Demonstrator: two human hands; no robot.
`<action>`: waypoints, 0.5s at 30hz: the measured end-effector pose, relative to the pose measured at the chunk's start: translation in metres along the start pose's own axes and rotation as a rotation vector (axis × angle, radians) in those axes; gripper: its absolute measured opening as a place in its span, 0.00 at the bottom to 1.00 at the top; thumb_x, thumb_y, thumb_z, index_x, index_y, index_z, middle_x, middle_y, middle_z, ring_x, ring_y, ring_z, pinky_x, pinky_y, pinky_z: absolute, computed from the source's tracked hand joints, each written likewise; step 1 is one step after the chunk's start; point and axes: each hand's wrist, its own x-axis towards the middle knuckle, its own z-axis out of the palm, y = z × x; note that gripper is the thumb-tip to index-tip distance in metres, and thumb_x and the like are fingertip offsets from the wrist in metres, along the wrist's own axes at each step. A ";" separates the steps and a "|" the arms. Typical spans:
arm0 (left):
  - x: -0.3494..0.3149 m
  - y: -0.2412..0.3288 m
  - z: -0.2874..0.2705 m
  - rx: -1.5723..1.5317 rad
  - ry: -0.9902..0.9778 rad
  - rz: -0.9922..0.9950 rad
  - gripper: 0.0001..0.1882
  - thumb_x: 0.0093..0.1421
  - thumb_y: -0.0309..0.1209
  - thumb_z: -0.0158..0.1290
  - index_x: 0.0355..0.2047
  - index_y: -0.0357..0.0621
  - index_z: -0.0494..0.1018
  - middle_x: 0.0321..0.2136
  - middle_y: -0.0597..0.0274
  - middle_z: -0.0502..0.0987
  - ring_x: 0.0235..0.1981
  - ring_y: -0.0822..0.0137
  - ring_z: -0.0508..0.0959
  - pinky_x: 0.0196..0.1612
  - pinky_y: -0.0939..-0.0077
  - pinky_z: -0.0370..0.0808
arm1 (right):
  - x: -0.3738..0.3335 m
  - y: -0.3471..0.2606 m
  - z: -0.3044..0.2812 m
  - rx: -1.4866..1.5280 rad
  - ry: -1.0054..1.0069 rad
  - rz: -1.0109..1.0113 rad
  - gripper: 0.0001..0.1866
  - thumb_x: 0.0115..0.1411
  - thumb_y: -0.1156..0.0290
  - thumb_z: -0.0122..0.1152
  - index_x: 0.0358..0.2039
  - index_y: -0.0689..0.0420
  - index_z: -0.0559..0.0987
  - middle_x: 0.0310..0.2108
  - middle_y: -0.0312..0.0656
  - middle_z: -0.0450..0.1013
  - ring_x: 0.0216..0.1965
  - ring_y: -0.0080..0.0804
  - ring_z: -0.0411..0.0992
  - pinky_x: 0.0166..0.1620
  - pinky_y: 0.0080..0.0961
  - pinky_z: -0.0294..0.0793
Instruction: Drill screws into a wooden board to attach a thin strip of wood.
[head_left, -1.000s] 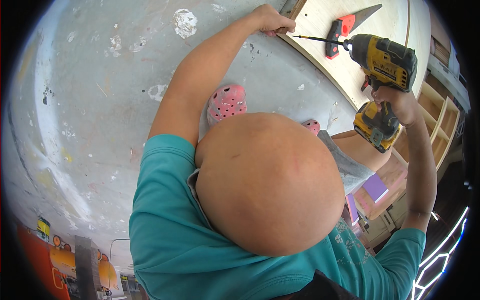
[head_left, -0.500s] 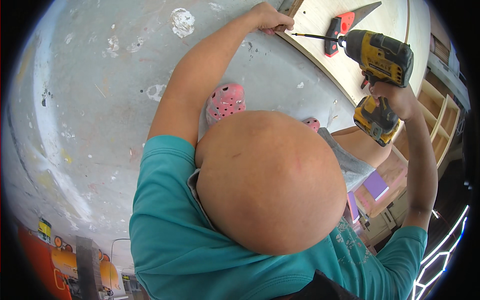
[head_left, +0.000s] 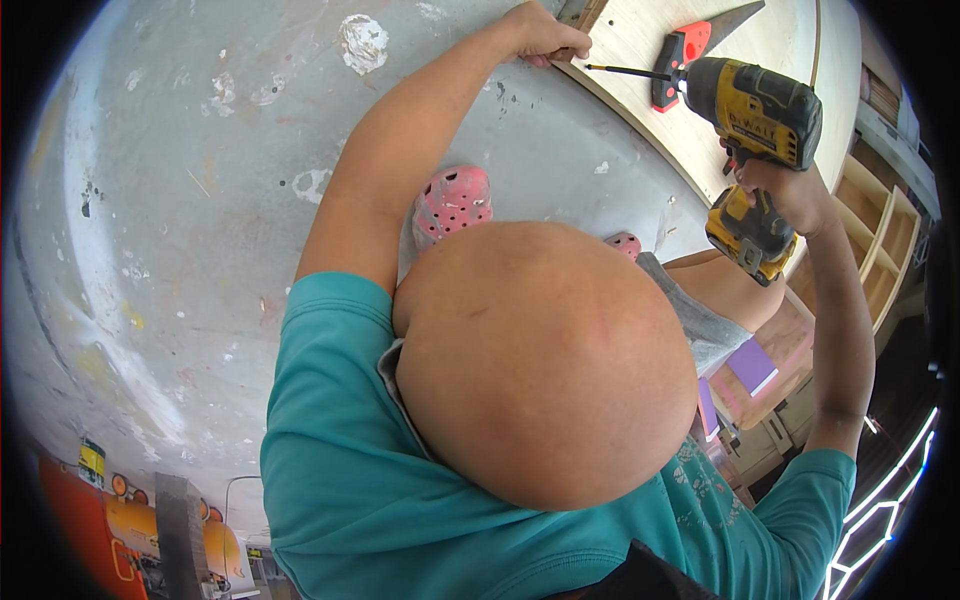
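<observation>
My right hand [head_left: 785,195] is wrapped round the grip of a yellow and black cordless impact driver [head_left: 765,110]. Its long dark bit [head_left: 630,71] points left, with the tip by the corner edge of a pale wooden panel [head_left: 640,110]. Close to that tip, my left hand [head_left: 545,35] has its fingers curled round the panel's edge; the undersides of these fingers are hidden. Whether the bit touches a screw or the wood is too small to tell. Behind the bit, a handsaw [head_left: 690,55] with a red and black handle lies on the panel.
Grey paint-spattered floor [head_left: 200,250] spreads at the left. Pink clogs [head_left: 455,200] are on my feet below the panel. At the right stand an open wooden frame [head_left: 880,240] and purple pads [head_left: 752,367]. An orange machine [head_left: 130,525] sits at the lower left.
The impact driver has shifted slightly to the left and tilted a little, its bit tip staying by the panel's corner. My left hand keeps nearly the same place.
</observation>
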 end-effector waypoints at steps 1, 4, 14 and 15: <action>-0.001 0.001 0.000 -0.007 -0.001 0.002 0.13 0.41 0.37 0.57 0.12 0.40 0.73 0.11 0.63 0.71 0.12 0.72 0.69 0.16 0.77 0.65 | 0.001 0.000 -0.001 0.008 -0.022 0.036 0.26 0.36 0.78 0.49 0.42 0.67 0.71 0.26 0.39 0.66 0.22 0.23 0.64 0.23 0.18 0.65; -0.002 0.005 -0.002 -0.021 -0.009 0.002 0.13 0.42 0.37 0.57 0.11 0.40 0.73 0.10 0.63 0.70 0.12 0.72 0.68 0.16 0.77 0.65 | 0.003 0.001 -0.004 -0.029 -0.020 0.038 0.26 0.36 0.78 0.49 0.42 0.67 0.71 0.27 0.39 0.66 0.23 0.23 0.65 0.24 0.18 0.66; -0.005 0.014 -0.004 0.018 -0.029 -0.025 0.12 0.43 0.36 0.56 0.10 0.43 0.71 0.10 0.65 0.69 0.12 0.73 0.66 0.16 0.77 0.62 | 0.004 -0.012 -0.006 -0.179 -0.005 0.067 0.22 0.38 0.76 0.51 0.39 0.65 0.71 0.26 0.39 0.67 0.24 0.24 0.65 0.28 0.19 0.66; -0.004 0.013 -0.004 0.019 -0.028 -0.026 0.12 0.43 0.36 0.56 0.10 0.43 0.71 0.10 0.65 0.69 0.12 0.73 0.66 0.16 0.77 0.62 | 0.003 -0.017 -0.005 -0.250 0.018 0.067 0.21 0.39 0.75 0.52 0.38 0.64 0.71 0.26 0.39 0.68 0.25 0.24 0.66 0.29 0.20 0.67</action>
